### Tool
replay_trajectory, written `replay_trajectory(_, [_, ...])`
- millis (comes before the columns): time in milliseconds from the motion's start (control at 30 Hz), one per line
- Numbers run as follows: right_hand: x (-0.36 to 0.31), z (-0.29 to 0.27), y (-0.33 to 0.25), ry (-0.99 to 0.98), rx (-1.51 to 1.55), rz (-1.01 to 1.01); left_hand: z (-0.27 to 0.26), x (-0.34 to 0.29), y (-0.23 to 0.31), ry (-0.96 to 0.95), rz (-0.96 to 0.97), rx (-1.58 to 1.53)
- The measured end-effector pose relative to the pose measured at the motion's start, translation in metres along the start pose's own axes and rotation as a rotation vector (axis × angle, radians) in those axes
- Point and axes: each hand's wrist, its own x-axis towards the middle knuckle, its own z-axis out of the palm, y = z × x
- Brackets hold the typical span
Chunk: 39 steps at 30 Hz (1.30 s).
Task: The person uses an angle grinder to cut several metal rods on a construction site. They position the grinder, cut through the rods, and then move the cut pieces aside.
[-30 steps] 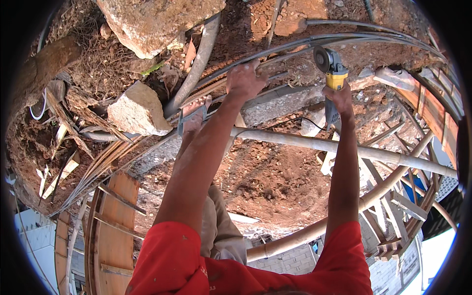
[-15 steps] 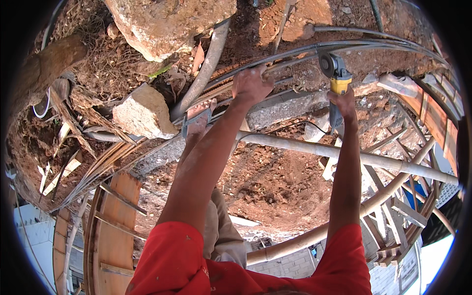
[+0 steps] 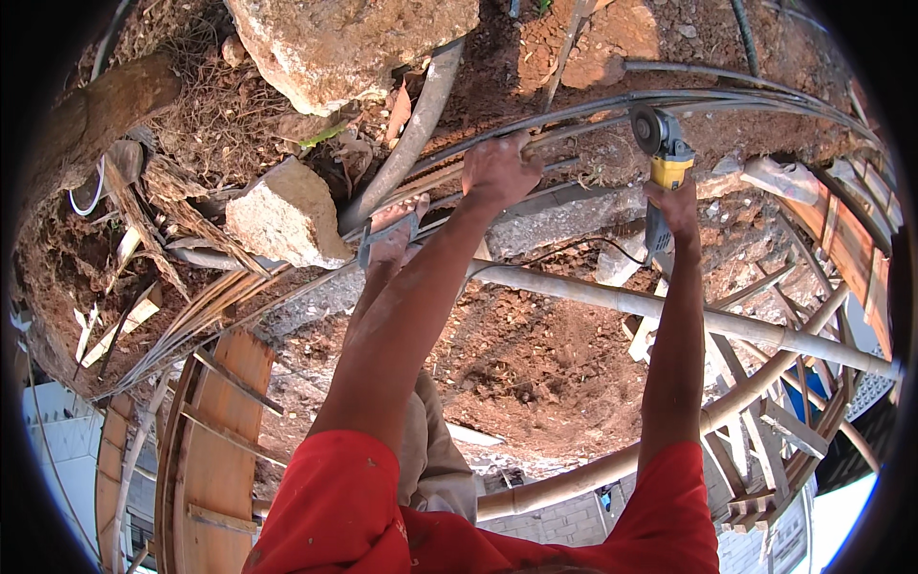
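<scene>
My right hand (image 3: 675, 205) is wrapped round the body of a yellow, grey and black angle grinder (image 3: 671, 172). Its disc (image 3: 649, 130) points up and away from me, just below a bundle of long thin metal rods (image 3: 717, 99). My left hand (image 3: 501, 172) is closed over the rods further left, and its fingertips are partly hidden. A dark cord (image 3: 574, 251) runs from the grinder's rear end towards the left. Under my left forearm, one foot in a grey sandal (image 3: 390, 232) rests beside the rods.
A large rock (image 3: 349, 48) and a smaller pale stone (image 3: 287, 215) lie at the upper left, near a thick grey pipe (image 3: 413, 129). Bamboo poles (image 3: 612, 297) cross below my hands over reddish soil. Wooden boards (image 3: 225, 421) stand at lower left, with timber framing (image 3: 765, 421) at right.
The whole view has shifted slightly to the right and down. Both hands keep their grip, and the grinder stays in nearly the same place beside the rods.
</scene>
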Motion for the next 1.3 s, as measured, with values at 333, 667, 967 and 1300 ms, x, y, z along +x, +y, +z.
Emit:
replay_trajectory(333, [0.007, 0.003, 0.004, 0.005, 0.036, -0.048, -0.006, -0.001, 0.001, -0.036, -0.041, -0.079])
replay_trajectory(667, [0.013, 0.004, 0.027, 0.025, 0.15, -0.186, -0.001, 0.001, 0.001, -0.044, -0.015, -0.059])
replay_trajectory(967, [0.006, 0.007, 0.005, 0.048, -0.01, -0.015, -0.005, 0.001, 0.0, -0.072, -0.014, -0.111])
replay_trajectory(1300, [0.012, 0.01, 0.018, 0.069, 0.009, -0.03, 0.01, 0.002, -0.004, 0.028, -0.035, -0.088])
